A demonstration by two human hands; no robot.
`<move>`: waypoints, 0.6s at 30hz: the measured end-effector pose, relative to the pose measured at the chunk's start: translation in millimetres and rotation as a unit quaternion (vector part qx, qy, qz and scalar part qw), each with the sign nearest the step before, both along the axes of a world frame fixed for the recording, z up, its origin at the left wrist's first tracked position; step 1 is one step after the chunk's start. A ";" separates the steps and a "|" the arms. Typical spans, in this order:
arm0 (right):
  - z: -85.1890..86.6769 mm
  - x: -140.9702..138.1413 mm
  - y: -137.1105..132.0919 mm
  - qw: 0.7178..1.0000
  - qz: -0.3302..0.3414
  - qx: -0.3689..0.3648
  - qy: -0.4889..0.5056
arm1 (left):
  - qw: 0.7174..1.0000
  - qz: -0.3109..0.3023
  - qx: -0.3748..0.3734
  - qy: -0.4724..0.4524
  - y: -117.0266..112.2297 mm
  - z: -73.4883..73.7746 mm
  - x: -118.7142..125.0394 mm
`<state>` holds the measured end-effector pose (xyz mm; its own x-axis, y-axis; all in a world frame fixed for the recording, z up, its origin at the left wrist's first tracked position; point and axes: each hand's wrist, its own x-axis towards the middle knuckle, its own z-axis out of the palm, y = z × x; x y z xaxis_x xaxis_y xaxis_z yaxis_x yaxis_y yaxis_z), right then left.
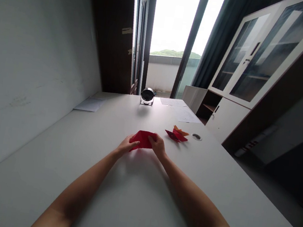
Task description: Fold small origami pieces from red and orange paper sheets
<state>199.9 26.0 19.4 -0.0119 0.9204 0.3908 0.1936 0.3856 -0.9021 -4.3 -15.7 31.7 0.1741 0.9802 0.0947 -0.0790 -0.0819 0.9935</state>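
A piece of red folded paper [144, 139] is held up just over the white table [128, 200], one end in each hand. My left hand [127, 144] is closed on its left end, with the thumb lying across the front. On the right end, my right hand [158, 145] pinches the paper, its thumb on the near face and the other fingers hidden behind. Creases run across the paper near its left side. To the right of my right hand, several folded paper pieces, red and orange [177, 134], lie grouped on the table.
A round black device on a clear stand [147, 96] stands near the table's far edge. Paper sheets lie at the far left [89, 104] and far right [186, 115]. A round cable hole [196, 137] sits by the right edge. A wall borders the left; cabinets [240, 62] stand right.
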 end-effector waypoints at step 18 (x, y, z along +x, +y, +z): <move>1.9 -0.2 -1.9 0.999 0.020 0.030 -0.023 | 0.995 -0.031 -0.081 -0.044 5.0 -14.4 -5.3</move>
<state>199.7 24.0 21.3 -0.0666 0.8942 0.4427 0.2179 0.4461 -0.8681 -9.5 -10.7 17.2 0.2331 0.9714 -0.0453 -0.1666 0.0858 0.9823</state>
